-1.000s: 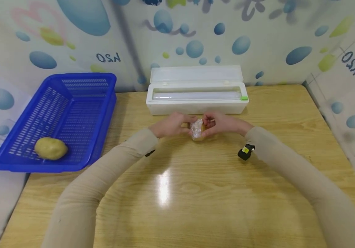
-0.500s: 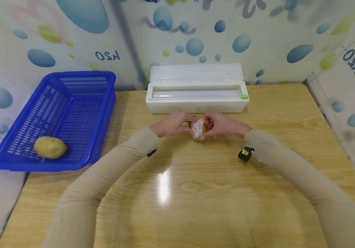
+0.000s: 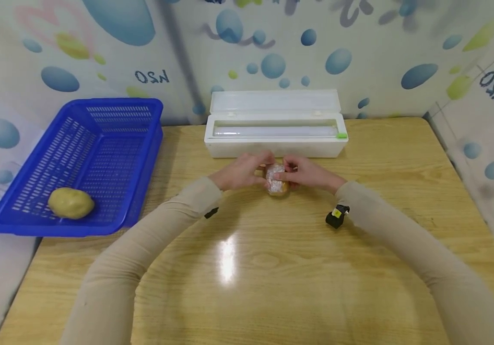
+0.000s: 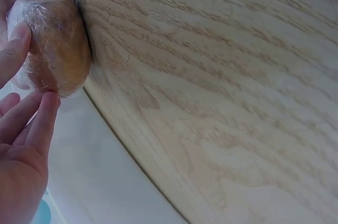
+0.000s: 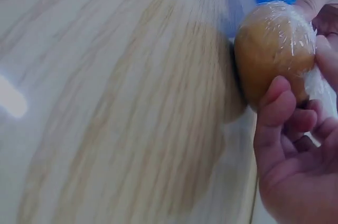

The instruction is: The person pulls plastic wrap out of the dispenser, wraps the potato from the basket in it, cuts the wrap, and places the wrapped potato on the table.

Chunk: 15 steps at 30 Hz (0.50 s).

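A potato [image 3: 277,188] wrapped in clear plastic film sits on the table just in front of the white box. My left hand [image 3: 241,171] holds its left side between thumb and fingers. From the other side my right hand [image 3: 309,173] grips it, the thumb lying over the film on top. In the left wrist view, fingertips touch the lower end of the wrapped potato [image 4: 63,44]. Crinkled film covers one face of the potato [image 5: 269,49] in the right wrist view, and a loose fold of film [image 5: 317,89] shows beside the fingers.
Behind the hands stands a white film dispenser box [image 3: 277,149], lid raised, a roll [image 3: 273,131] inside and a green slider [image 3: 341,136] at its right end. A blue basket [image 3: 143,191] at the left holds an unwrapped potato [image 3: 71,203]. Patterned walls border the wooden table [image 3: 273,278].
My right thumb has moved from the potato's near right edge onto the film over its top. My left fingers have lifted slightly on the far side. Basket and box stay put.
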### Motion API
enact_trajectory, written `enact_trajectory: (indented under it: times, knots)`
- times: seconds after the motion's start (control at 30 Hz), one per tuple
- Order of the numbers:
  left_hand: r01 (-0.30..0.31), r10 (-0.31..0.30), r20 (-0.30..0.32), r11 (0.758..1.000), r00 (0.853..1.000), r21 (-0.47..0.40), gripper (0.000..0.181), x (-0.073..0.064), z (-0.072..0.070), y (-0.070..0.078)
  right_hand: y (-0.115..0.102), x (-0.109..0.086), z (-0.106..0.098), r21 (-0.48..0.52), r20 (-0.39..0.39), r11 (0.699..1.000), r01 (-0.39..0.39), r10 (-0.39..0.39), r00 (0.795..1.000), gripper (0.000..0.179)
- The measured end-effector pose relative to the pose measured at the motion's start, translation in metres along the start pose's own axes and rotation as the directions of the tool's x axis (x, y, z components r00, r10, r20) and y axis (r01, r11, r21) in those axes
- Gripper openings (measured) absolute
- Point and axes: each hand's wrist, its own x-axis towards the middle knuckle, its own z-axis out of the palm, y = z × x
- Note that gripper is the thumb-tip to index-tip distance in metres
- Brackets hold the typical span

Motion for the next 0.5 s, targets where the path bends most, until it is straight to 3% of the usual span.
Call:
enact_trajectory:
  times: [0.2,0.3,0.5]
  knots:
    - [-0.047,0.046,-0.014,0.996,0.999,-0.080,0.043,0.001,0.002,-0.001,0.002,-0.003,-0.006,0.112,0.029,0.989,-0.102,0.099,0.995,0.033]
    - [-0.093,0.092,-0.016,0.991,0.996,-0.100,0.043,0.000,0.003,-0.003,0.000,-0.003,-0.005,0.110,-0.005,0.982,-0.151,0.153,0.988,0.035]
    - [-0.140,0.139,-0.024,0.989,0.990,-0.048,0.038,-0.004,0.005,-0.007,-0.009,-0.003,0.000,0.164,-0.054,0.964,-0.211,0.222,0.973,0.032]
